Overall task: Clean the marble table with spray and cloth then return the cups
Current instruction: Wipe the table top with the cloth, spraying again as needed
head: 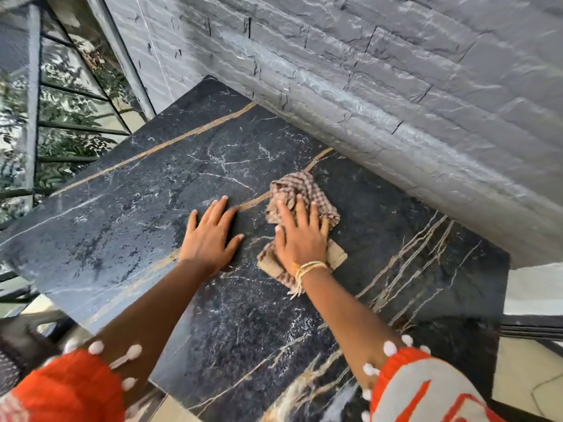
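The right hand [300, 239] presses the cloth [304, 190] flat, fingers straight; the left hand [210, 236] lies open on the table [122, 226]. The cloth seems soft, light; hold its bunched middle.

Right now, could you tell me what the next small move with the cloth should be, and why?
Probably slide the cloth leftward. The right hand presses flat on it near the wall, while the table's left part looks streaky. The left hand lies flat in that path, so lift it first.

Flat hands [210, 236], cloth [304, 190], marble table [122, 233]
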A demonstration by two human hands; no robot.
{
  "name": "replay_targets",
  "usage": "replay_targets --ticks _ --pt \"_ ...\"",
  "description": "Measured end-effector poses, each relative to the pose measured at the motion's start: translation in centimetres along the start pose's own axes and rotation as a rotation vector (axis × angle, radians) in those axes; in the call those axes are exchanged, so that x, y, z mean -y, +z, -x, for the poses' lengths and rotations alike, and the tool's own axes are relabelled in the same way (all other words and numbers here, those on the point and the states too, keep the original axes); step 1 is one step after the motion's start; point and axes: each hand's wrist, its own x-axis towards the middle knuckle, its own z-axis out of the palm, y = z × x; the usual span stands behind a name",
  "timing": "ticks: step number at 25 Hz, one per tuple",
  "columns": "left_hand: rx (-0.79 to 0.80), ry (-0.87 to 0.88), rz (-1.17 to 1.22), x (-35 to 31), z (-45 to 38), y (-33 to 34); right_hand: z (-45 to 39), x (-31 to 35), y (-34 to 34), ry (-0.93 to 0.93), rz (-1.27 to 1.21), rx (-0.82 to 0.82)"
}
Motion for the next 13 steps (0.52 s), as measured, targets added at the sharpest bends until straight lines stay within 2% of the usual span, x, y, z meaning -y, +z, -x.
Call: replay_targets --ticks 2,4,6,7,10,13 --pt "-0.090 -0.109 0.062 3.0 3.7 0.2 2.6 3.1 0.0 -0.187 -0.037 0.012" --pt "-0.142 -0.191 0.078 6.0 7.2 0.4 6.1 6.0 0.4 -0.508 -0.024 0.053" --pt "-0.134 -0.180 0.078 8.5 9.6 0.4 9.4 7.8 1.2 -0.796 0.018 0.106" --pt "-0.124 -0.141 0.067 9.4 10.6 0.3 10.0 7.9 1.5 -0.881 0.023 0.126" --pt "-0.121 -0.092 0.058 11.3 12.3 0.2 7.0 7.1 1.7 -1.045 0.062 0.135" --pt "-0.134 -0.129 0.061 11.6 12.8 -0.1 -0.3 5.6 0.6 -0.989 0.167 0.134"
